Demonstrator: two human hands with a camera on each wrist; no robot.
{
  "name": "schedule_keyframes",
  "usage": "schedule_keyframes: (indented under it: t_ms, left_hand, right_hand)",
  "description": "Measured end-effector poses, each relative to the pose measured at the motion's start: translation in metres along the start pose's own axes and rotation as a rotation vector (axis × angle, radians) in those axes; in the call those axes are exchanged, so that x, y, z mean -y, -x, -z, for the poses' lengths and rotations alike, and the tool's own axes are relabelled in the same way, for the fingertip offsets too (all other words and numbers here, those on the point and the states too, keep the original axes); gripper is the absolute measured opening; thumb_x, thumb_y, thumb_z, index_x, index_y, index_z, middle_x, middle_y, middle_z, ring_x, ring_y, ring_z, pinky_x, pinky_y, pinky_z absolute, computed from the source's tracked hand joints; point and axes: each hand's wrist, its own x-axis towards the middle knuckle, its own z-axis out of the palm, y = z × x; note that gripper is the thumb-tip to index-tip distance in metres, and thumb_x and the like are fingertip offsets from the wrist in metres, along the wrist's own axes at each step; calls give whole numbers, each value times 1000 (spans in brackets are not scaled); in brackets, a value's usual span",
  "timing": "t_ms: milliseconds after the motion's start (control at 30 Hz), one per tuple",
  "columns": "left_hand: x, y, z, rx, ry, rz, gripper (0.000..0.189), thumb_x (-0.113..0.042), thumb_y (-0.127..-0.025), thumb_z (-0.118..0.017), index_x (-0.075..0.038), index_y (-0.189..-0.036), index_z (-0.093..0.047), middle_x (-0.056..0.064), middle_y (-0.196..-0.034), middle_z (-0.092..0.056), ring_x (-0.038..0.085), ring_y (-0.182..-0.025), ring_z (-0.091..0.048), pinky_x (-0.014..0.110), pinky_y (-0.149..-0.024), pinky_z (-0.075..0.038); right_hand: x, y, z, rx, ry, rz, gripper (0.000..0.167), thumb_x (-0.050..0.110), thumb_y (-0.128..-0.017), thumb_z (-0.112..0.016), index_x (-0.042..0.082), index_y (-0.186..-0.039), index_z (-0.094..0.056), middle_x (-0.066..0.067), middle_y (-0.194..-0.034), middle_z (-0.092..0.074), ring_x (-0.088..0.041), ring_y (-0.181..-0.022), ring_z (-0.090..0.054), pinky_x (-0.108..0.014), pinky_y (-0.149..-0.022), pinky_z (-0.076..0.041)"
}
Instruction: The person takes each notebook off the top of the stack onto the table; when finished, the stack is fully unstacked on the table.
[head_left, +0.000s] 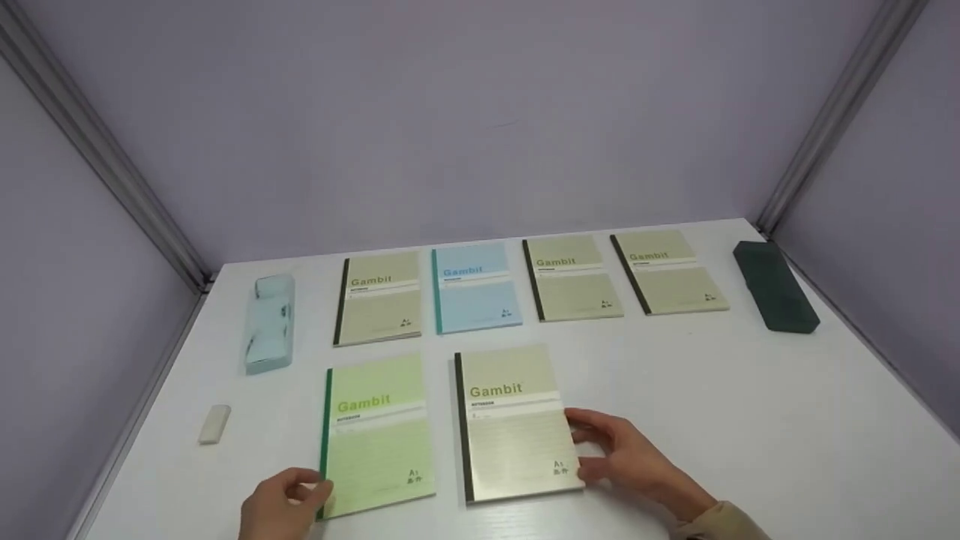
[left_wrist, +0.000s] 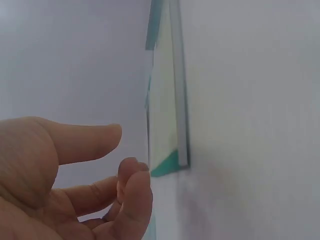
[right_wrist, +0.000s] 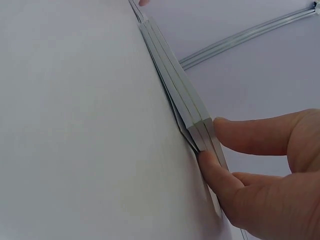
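Note:
A beige Gambit notebook (head_left: 517, 450) with a dark spine lies at front centre. At its lower right edge, my right hand (head_left: 630, 461) pinches it, thumb above and fingers at the underside; the right wrist view shows the thumb (right_wrist: 260, 136) by the corner of the white page edges (right_wrist: 182, 90). Left of it lies a green Gambit notebook (head_left: 379, 442) with a green spine. My left hand (head_left: 281, 502) is beside that spine's lower end, fingers loosely bent. In the left wrist view, a gap separates thumb and fingers, with nothing between them, near the notebook's corner (left_wrist: 167, 162).
Along the back stand in a row a beige notebook (head_left: 382, 300), a blue notebook (head_left: 476, 289) and two more beige ones. A light-blue case (head_left: 270, 322) and a small whitish block (head_left: 214, 424) lie left, a dark green case (head_left: 776, 289) right. Walls enclose the white table (head_left: 750, 420).

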Motion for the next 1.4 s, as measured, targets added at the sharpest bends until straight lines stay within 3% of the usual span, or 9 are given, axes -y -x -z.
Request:
schedule_keyframes:
  t_ms: [133,300,467,633,733,933,1133,1400]
  left_hand:
    - [-23,12,-16,21,16,-109,28,-22,-87,-70,1,-101,-68,2,-80,-64,17,-72,-62,37,-68,-52]
    - [-44,26,-44,198,81,-261,31,-20,-88,-69,4,-107,-66,1,-84,-65,19,-75,-65,37,-69,-55]
    - [-58,29,-74,380,142,-381,36,-15,-90,-65,7,-119,-60,6,-95,-64,21,-82,-66,39,-73,-55]
    - [-61,25,-98,420,93,-456,49,-13,-89,-67,15,-126,-49,14,-104,-59,21,-81,-60,35,-71,-53]
    - [-66,18,-106,405,68,-444,55,-13,-87,-68,15,-128,-46,13,-103,-55,20,-80,-57,34,-70,-51]
    - [-76,9,-111,422,116,-380,68,-1,-77,-72,13,-134,-40,8,-98,-50,18,-79,-55,34,-70,-51]
    - [-73,7,-109,458,151,-390,80,5,-75,-73,15,-141,-29,10,-101,-50,19,-77,-57,33,-69,-52]
    - [-72,6,-110,435,162,-388,86,3,-73,-76,10,-145,-29,8,-94,-52,17,-74,-59,31,-67,-52]
  right_hand:
    - [1,1,0,-6,-3,-10,83,-13,-68,-71,-3,-144,-38,-18,-143,-44,-28,-120,-52,-31,-95,-42]
    - [0,1,-1,-1,-1,-7,82,-12,-69,-71,-3,-143,-38,-18,-142,-44,-28,-118,-53,-29,-92,-43]
    - [-1,1,-2,-3,-10,4,81,-13,-69,-70,-3,-143,-38,-19,-141,-45,-29,-117,-53,-28,-90,-44]
    - [-1,-1,-4,9,-12,2,80,-13,-69,-70,-3,-143,-38,-18,-140,-47,-28,-116,-53,-29,-93,-43]
    - [0,0,-4,4,-17,-1,80,-13,-70,-70,-3,-142,-39,-17,-140,-47,-28,-116,-53,-30,-92,-43]
    - [1,1,-1,-1,-17,0,79,-13,-71,-70,-2,-143,-39,-17,-140,-46,-28,-116,-53,-29,-91,-43]
    - [0,1,0,2,-22,3,78,-13,-71,-69,-3,-142,-39,-18,-141,-45,-29,-117,-52,-28,-90,-44]
    - [0,1,0,-1,-36,1,80,-15,-70,-68,-3,-143,-37,-19,-142,-44,-29,-117,-52,-27,-89,-45]
